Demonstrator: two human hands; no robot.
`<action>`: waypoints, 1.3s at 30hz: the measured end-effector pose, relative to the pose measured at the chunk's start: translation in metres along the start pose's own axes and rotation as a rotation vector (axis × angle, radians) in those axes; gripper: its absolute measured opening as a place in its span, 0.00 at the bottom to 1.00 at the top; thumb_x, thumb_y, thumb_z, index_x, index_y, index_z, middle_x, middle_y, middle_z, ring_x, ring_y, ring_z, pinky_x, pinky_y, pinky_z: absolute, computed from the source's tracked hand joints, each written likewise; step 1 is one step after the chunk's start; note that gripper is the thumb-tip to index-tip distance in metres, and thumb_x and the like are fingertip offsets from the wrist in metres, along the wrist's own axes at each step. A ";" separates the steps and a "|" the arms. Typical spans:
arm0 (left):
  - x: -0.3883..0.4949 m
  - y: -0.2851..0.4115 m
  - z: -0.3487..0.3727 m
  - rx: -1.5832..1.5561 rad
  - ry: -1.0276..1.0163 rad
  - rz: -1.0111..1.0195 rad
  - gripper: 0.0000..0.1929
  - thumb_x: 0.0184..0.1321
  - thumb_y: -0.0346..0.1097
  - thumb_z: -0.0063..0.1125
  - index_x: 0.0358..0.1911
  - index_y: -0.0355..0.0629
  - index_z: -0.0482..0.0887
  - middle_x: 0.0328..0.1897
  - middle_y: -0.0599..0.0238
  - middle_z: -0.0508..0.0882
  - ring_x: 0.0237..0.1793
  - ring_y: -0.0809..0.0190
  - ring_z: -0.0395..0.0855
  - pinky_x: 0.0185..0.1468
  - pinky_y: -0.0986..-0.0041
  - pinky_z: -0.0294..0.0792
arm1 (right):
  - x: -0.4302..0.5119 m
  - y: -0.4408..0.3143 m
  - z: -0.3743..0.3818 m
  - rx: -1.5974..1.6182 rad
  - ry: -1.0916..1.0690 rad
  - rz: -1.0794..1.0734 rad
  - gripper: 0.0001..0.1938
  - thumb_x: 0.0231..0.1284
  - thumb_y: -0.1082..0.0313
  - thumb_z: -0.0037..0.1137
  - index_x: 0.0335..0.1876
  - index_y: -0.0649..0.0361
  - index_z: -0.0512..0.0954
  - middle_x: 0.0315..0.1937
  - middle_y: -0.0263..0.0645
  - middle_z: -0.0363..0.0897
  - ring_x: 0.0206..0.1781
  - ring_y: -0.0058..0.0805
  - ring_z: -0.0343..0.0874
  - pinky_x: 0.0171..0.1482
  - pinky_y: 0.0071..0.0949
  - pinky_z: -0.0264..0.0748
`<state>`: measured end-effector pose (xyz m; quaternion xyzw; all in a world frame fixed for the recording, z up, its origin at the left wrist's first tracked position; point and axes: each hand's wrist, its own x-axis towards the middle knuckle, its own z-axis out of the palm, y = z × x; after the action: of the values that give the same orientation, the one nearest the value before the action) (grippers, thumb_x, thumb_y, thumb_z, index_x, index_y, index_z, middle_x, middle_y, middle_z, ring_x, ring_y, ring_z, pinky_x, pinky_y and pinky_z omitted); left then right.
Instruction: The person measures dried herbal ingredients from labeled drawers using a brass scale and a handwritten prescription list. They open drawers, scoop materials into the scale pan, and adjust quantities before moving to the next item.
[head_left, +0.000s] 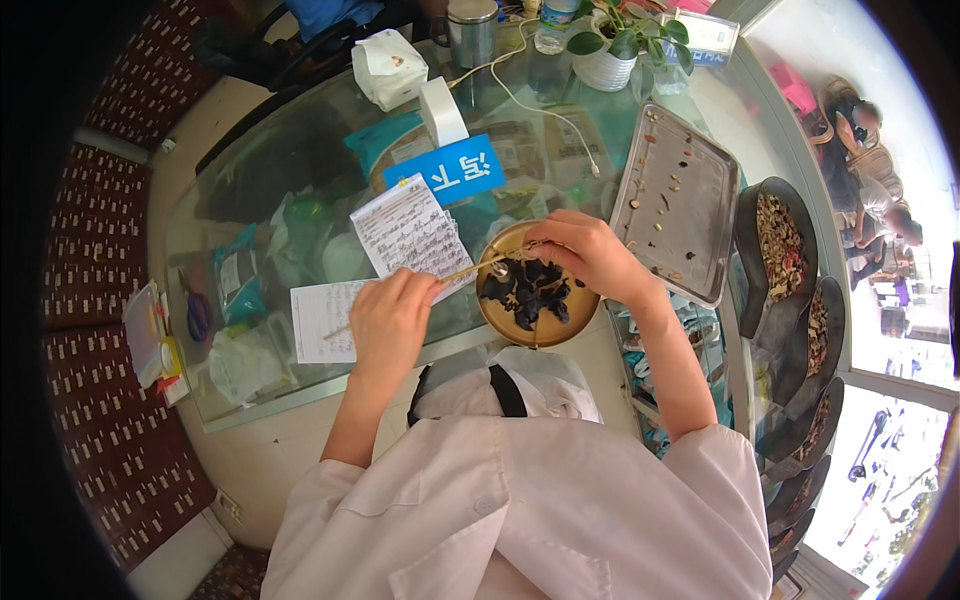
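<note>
A thin wooden rod (471, 268), apparently the beam of a hand-held steelyard scale, slants across the middle. My left hand (394, 315) grips it partway along, and its thin end sticks out past my fist over the lower notebook page. My right hand (574, 251) pinches its other end above the rim of a round brass-coloured pan (551, 335). Dark, curled dried pieces (529, 296) lie in the pan, and a small shiny metal piece (500, 271) shows just under the rod. Pages with handwriting (409, 225) lie beside the pan, partly behind my left hand.
The glass-topped counter (300, 165) bears a metal tray (679, 202) with scattered small pieces, a blue sign (446, 171), a potted plant (604, 64), a metal mug (472, 34) and a white cable (525, 105). Scoop-shaped pans (780, 247) of dried herbs line the right. Scissors (197, 315) lie left.
</note>
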<state>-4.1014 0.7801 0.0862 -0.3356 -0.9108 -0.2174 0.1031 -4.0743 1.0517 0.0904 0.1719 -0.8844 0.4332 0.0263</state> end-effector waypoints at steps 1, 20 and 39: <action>-0.003 -0.004 -0.003 0.010 0.142 0.038 0.05 0.54 0.33 0.63 0.28 0.46 0.78 0.33 0.67 0.77 0.31 0.57 0.74 0.37 0.69 0.66 | 0.001 -0.006 -0.001 0.039 0.020 -0.024 0.08 0.59 0.70 0.56 0.41 0.63 0.77 0.35 0.43 0.76 0.38 0.44 0.73 0.40 0.33 0.71; 0.021 -0.082 0.109 -1.020 0.253 -0.844 0.33 0.54 0.30 0.64 0.63 0.51 0.61 0.54 0.53 0.70 0.44 0.59 0.76 0.48 0.71 0.71 | -0.026 -0.041 0.012 0.506 0.452 0.612 0.09 0.67 0.68 0.49 0.42 0.66 0.76 0.22 0.28 0.69 0.27 0.12 0.65 0.29 0.15 0.63; 0.056 -0.046 -0.046 -1.543 -0.364 -0.109 0.17 0.61 0.33 0.53 0.49 0.27 0.79 0.61 0.45 0.73 0.64 0.48 0.70 0.63 0.60 0.65 | -0.003 -0.109 0.012 0.041 0.421 0.141 0.07 0.58 0.69 0.57 0.40 0.60 0.77 0.31 0.39 0.78 0.33 0.42 0.77 0.33 0.33 0.73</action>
<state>-4.1719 0.7591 0.1301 -0.2973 -0.5208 -0.7336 -0.3196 -4.0347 0.9814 0.1647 0.0160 -0.8602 0.4781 0.1767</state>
